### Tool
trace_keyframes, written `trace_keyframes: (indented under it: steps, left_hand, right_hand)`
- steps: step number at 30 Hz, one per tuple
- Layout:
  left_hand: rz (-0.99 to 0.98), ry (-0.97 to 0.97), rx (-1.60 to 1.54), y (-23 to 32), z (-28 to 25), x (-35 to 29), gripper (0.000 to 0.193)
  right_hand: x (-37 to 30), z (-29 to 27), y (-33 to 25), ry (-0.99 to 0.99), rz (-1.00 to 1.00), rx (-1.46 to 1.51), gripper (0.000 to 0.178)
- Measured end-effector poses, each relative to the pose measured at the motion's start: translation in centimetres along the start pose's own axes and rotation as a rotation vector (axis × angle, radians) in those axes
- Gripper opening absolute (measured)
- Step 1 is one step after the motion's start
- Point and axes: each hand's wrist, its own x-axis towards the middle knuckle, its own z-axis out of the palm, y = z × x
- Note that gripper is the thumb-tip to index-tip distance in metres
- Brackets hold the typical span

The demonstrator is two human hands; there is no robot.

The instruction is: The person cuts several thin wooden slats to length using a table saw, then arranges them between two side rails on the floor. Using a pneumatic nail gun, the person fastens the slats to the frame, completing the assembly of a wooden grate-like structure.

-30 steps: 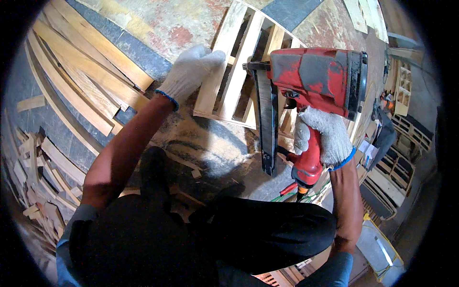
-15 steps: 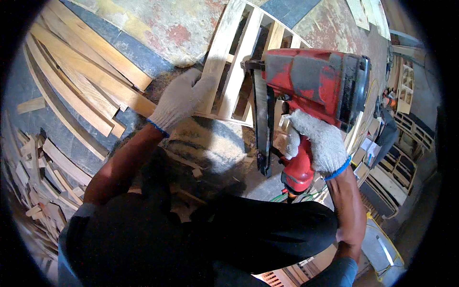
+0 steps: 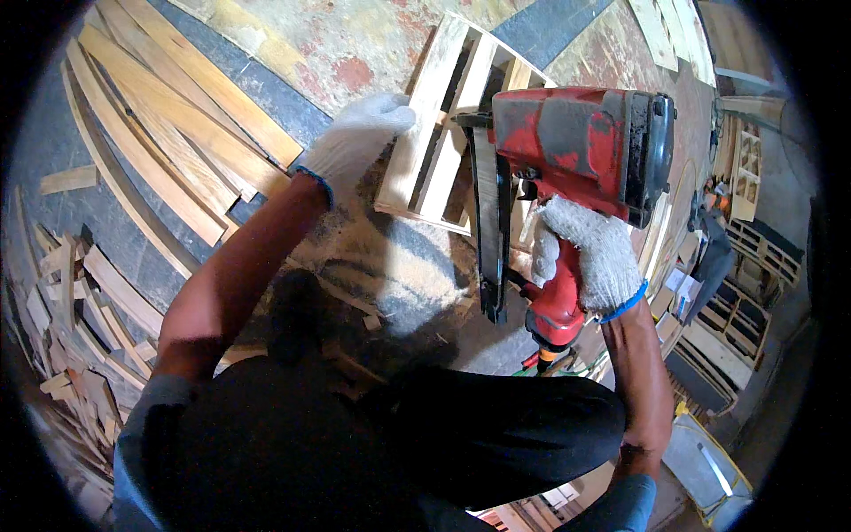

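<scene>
A red and dark grey nail gun [image 3: 567, 142] is in my right hand [image 3: 596, 257], with the gloved fingers wrapped round its red handle. The long black magazine [image 3: 492, 230] points down toward the floor. Past the tool lies a slatted wooden frame [image 3: 424, 146] of pale boards, its right part hidden behind the nail gun. My left hand [image 3: 359, 133], in a white knitted glove, is at the frame's left edge. Its fingers reach to the outer board, apparently extended; whether they touch it is hard to tell.
Long wooden planks [image 3: 168, 115] are stacked at the left, with a heap of offcuts [image 3: 80, 328] nearer me. Sawdust [image 3: 390, 266] covers the floor before my knees. More slatted frames [image 3: 722, 328] stand at the right, near a grey yellow-edged panel [image 3: 709, 465].
My left hand has moved farther away along the frame's left edge. The nail gun stays in my right hand, almost unmoved. The view has shifted slightly.
</scene>
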Motion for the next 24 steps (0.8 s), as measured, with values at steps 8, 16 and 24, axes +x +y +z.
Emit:
trace_keyframes:
  steps: [8,16,24]
  left_hand:
    - [-0.134,-0.089,-0.404,-2.6,0.9,1.2,0.046]
    - [-0.010,-0.025,0.040,-3.0,0.2,2.0,0.039]
    - [0.505,0.125,0.542,-3.9,1.4,2.3,0.035]
  right_hand:
    - [0.5,0.9,-2.2,0.099,0.075,0.136,0.041]
    - [1.1,0.8,-2.9,0.050,0.010,-0.001,0.043]
    - [0.9,0.6,-3.6,0.000,0.039,-0.155,0.042]
